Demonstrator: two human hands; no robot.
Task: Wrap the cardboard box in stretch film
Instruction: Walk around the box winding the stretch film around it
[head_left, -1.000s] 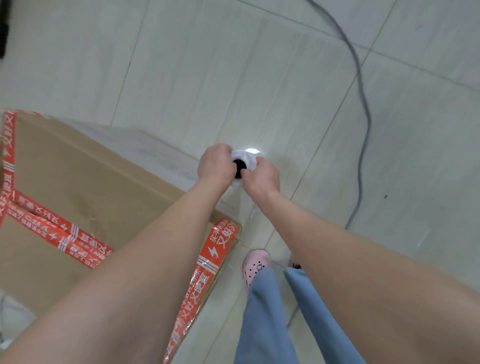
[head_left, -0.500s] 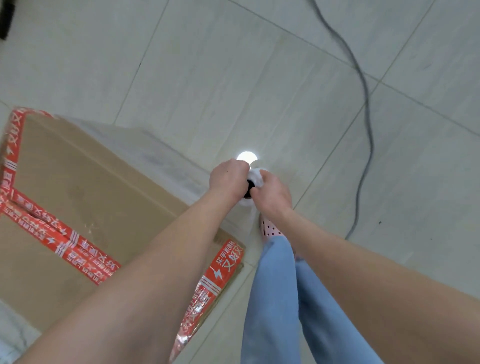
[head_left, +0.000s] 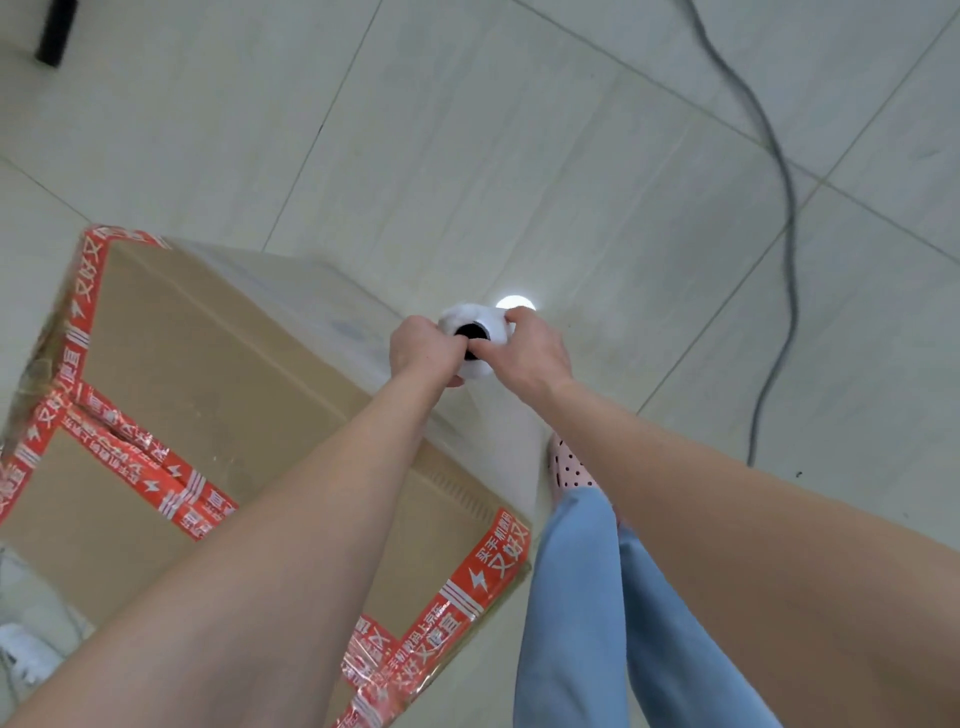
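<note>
Translucent stretch film (head_left: 332, 296) already clouds the side of the brown cardboard box with red printed tape (head_left: 234, 374), which stands on the floor just left of our fingers (head_left: 453, 344). To lay this band well, we should pull it taut, carry the white roll with its dark core (head_left: 480, 338) upright, and hug the corner. Our left hand (head_left: 422, 353) and right hand (head_left: 532, 356) each curl tight round the roll's top, fingertips at the core's rim.
</note>
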